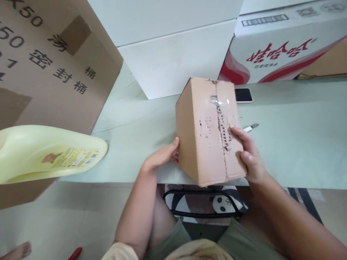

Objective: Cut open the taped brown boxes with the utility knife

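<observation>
I view a pale green, flat-topped table [292, 144]. A tan, rectangular cardboard box [208, 133], sealed with clear tape, is tilted at its near edge. The right hand's [253, 162] fingers grip the box's right side; the left hand's [162, 155] appear closed on its left side, partly hidden. Beyond lie a dark-screened, white-edged phone [244, 95] and a slim, grey-bladed knife [251, 127].

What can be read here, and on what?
"50 汤桶": large brown carton.
"50 密封桶": same carton.
"1": same carton; rest cut off.
"娃哈哈": red-and-white carton.
"饮用纯净水": beneath that.
Small cardboard box: print too blurred.
Yellow bottle: print too small.
</observation>
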`<state>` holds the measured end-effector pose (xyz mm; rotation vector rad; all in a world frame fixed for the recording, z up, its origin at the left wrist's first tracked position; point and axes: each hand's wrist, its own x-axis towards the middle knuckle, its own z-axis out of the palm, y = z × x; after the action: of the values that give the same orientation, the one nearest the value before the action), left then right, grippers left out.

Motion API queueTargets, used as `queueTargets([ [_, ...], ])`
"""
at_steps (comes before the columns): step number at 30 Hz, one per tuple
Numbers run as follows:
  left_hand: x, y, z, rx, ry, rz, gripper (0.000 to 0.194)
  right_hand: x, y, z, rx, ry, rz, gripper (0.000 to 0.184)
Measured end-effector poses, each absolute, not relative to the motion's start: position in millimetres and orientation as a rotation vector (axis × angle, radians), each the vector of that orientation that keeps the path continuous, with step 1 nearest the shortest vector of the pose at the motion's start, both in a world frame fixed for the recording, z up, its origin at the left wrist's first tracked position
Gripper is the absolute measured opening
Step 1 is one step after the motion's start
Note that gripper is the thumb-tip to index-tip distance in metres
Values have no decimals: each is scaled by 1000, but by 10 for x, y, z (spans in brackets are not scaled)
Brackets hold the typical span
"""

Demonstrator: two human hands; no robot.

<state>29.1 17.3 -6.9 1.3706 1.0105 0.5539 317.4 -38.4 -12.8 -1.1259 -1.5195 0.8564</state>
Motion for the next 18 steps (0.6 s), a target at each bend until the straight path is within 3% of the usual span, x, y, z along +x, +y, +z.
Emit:
queueTargets([
  [2, 265, 167, -48, 1259, 957, 220, 85, 3201, -361, -95, -1139, -1504, 889, 60],
  [4, 228, 179, -67, 1264, 1055, 168, 72, 3203, -336, -69, -1101, -1558, 939, 54],
  [7, 194, 210, -159, 1352, 1346, 554, 50, 3158, -317, -50, -1008, -1647, 1027, 45],
  [10, 212, 230, -265, 1466, 1444, 1282, 53, 3090, -327, -42, -947, -1660, 1101, 43],
  [12, 238, 233, -309, 1647, 1305, 1587, 58, 3058, -341, -40, -926, -1675, 1151, 45],
  [18, 293, 236, -311, 2219, 1060, 1512, 54, 3035, -352, -54, -879, -1687, 1169, 40],
])
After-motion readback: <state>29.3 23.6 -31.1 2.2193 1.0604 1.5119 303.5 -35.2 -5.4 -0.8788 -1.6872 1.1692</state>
